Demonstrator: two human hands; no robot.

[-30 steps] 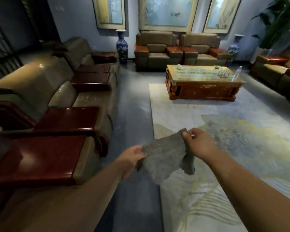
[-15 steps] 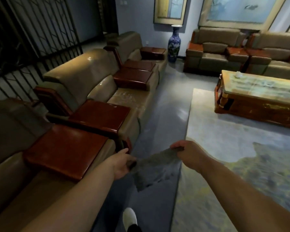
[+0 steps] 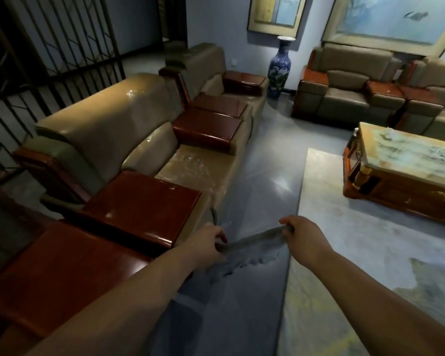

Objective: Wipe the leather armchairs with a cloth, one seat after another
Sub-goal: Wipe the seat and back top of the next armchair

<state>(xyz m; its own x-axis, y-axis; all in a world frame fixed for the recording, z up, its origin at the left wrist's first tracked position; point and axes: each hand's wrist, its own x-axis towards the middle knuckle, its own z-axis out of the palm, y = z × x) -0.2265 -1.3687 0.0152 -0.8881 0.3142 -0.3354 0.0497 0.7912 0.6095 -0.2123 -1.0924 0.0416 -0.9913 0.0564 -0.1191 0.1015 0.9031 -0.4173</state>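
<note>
Over dark floor (image 3: pixel 262 181), grey cloth (image 3: pixel 249 250) stretched taut btwn both hands.

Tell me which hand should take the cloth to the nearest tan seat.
Left, probably. Both hands grip the cloth, but the left hand is beside the armchair row, while the right hand is over the rug edge.

Ahead of you, glossy grey floor (image 3: pixel 265 181) meets a pale rug (image 3: pixel 357 242); a marble-topped coffee table (image 3: pixel 406 152) sits right, a blue vase (image 3: pixel 280 65) by the far wall (image 3: pixel 216 19).
</note>
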